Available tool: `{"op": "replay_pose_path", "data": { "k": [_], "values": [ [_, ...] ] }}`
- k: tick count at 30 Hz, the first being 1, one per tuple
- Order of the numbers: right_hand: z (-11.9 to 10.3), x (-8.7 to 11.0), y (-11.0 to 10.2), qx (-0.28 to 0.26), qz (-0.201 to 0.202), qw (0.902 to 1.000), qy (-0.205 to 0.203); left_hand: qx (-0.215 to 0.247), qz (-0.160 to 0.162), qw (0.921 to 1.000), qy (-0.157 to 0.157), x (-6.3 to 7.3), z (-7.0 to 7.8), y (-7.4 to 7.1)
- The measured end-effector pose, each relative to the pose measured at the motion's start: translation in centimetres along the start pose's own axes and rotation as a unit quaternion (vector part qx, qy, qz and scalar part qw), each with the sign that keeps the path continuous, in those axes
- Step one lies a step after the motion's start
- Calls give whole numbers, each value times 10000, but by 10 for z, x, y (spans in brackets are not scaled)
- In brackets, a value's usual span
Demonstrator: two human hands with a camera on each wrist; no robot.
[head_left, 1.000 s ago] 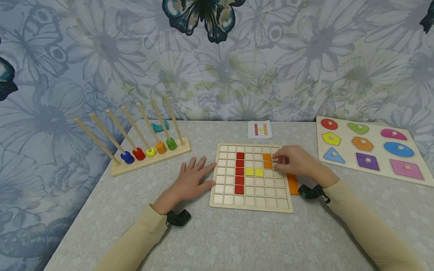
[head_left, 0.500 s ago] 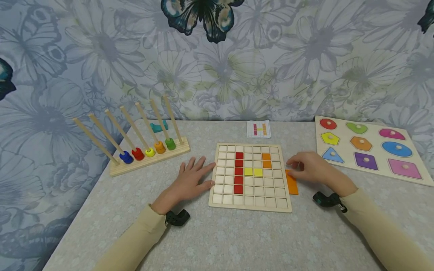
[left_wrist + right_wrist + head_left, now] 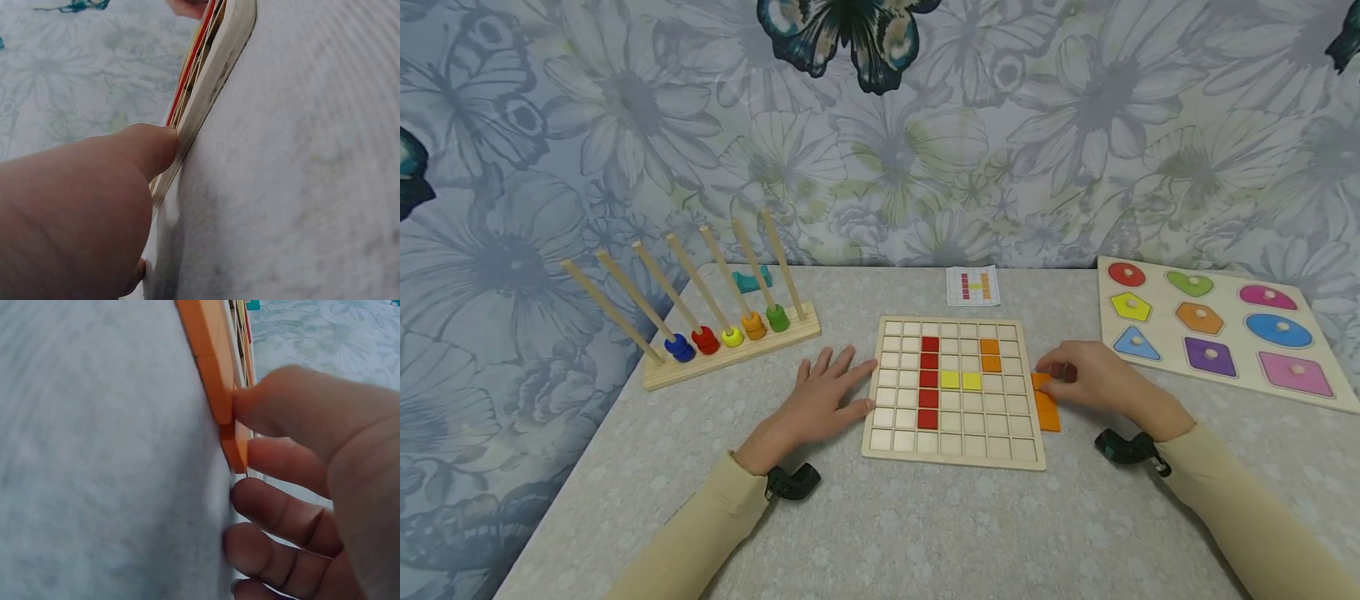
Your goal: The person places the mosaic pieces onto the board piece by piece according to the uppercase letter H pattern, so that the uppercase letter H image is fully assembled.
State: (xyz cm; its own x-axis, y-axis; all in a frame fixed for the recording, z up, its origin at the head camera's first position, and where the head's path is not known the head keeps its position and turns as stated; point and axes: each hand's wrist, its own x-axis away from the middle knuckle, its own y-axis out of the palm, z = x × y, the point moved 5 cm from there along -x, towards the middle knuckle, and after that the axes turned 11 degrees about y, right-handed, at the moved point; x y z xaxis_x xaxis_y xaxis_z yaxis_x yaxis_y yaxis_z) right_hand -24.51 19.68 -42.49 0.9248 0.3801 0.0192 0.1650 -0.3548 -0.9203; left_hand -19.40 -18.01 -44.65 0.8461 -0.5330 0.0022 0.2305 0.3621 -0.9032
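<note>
My left hand lies flat with spread fingers, its thumb and index fingertip at the left edge of a wooden grid board. On the board stand a column of red square tiles, two yellow tiles and two orange tiles. Beside the board's right edge lies a strip of loose orange tiles. There my right hand pinches the far orange tile between thumb and index finger; it sits slightly out of line with the others. The remaining right fingers are bent.
A pattern card lies behind the board. To the left stands a wooden peg rack with coloured rings, a teal piece behind it. At right is a shape puzzle with knobbed pieces. A patterned wall rises at the back.
My right hand has moved right, from the orange tiles on the board to the loose orange strip, and the far tile there has shifted slightly. The left hand has stayed put.
</note>
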Motion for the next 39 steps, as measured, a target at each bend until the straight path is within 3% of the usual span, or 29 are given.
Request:
{"op": "replay_pose_path", "data": {
  "k": [10,21,30,39],
  "values": [
    [0,1,0,-187,-14,9998,-24,119,18,9999,76,1,-1,0],
    [-1,-3,-5,38,147,9999,-17,137,3,9999,69,1,-1,0],
    [-19,-7,-19,10,160,9995,-279,139,2,9998,105,0,0,0],
    [-35,-13,-17,-10,57,9993,-372,58,17,10000,68,0,0,0]
  ]
}}
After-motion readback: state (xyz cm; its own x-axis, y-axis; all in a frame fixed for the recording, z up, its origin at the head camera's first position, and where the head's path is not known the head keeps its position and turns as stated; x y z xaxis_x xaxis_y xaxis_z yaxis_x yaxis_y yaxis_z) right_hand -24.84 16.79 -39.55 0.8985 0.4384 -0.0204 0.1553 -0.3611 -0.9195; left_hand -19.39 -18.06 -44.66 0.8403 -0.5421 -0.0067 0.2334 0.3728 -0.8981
